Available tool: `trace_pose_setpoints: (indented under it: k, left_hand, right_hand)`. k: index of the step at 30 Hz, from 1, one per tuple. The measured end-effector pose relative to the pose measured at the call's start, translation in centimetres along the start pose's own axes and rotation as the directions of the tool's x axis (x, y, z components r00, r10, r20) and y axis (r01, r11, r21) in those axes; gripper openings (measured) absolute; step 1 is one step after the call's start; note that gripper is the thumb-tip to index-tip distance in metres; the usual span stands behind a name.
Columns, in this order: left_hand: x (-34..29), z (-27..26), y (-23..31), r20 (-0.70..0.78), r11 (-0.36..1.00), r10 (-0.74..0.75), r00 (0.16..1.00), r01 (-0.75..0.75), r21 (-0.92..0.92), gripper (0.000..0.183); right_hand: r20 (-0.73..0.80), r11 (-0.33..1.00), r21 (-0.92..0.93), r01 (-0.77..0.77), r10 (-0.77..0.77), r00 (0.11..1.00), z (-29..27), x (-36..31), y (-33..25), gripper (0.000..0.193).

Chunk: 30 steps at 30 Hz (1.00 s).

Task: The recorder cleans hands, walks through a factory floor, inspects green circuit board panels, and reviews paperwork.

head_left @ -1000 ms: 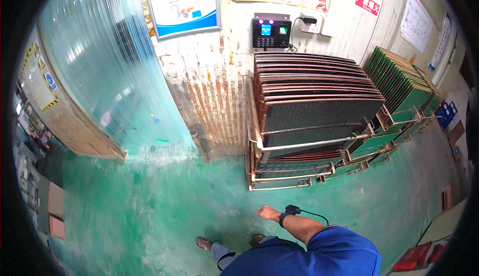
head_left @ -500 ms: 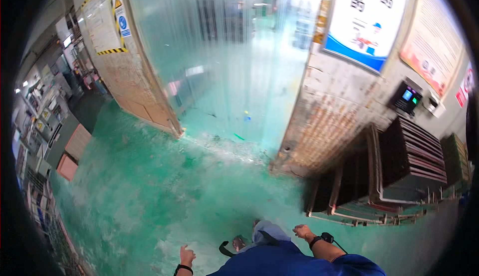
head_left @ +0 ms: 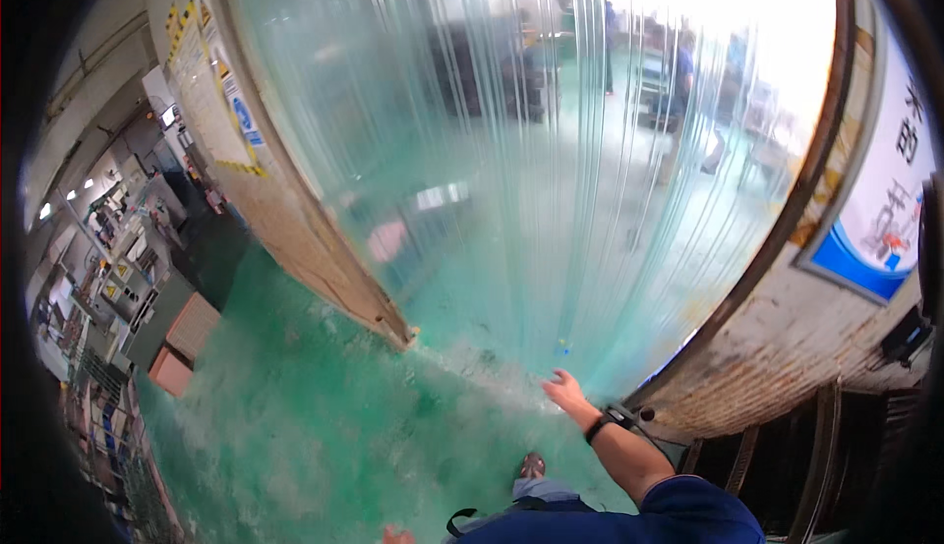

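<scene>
My right hand (head_left: 570,393) is stretched forward in front of a see-through plastic strip curtain (head_left: 551,180) that hangs across a doorway. Its fingers are extended and apart, with nothing in them. Whether the fingertips touch the strips I cannot tell. A black band and a small dark device (head_left: 615,416) sit on that wrist. Only a bit of my left hand (head_left: 397,535) shows at the lower edge, over the green floor, its fingers mostly cut off. The curtain's strips hang down to near the floor.
A worn door frame (head_left: 334,259) borders the curtain on the left, a stained wall (head_left: 787,362) on the right. Dark slatted racks (head_left: 826,456) stand at the lower right. Pinkish boards (head_left: 182,347) and machines line the far left. Blurred people (head_left: 685,62) show behind the strips.
The doorway and curtain now appear nearer and larger. My right arm has reached forward toward the strips. My left hand has dropped almost out of view.
</scene>
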<state>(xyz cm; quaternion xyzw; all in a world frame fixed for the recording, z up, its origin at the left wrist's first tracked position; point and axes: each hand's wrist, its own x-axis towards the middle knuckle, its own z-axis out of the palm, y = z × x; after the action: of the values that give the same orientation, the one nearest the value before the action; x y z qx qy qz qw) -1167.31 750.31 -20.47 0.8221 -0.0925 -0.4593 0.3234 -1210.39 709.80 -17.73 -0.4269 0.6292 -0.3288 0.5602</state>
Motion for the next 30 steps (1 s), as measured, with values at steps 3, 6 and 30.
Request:
trace_pose_setpoints:
  k: [3, 6, 30]
  left_hand:
    - [4.2, 4.8, 9.1, 0.054, 0.991, 0.128, 0.990, -0.127, -0.030, 0.068]
    - [7.0, 13.0, 21.3, 0.266, 0.936, 0.352, 0.897, -0.333, -0.115, 0.068]
    - [18.0, 40.1, 84.2, -0.127, -0.036, 0.990, -0.057, -0.986, 0.161, 0.064]
  right_hand:
    - [0.210, 0.939, 0.278, 0.201, -0.263, 0.941, 0.7, 2.0, -15.8, 0.057]
    - [0.343, 0.899, 0.361, 0.250, -0.377, 0.861, -3.1, 4.5, -24.9, 0.057]
    - [-0.751, 0.880, -0.420, 0.220, -0.201, -0.629, -35.9, 7.9, -25.9, 0.063]
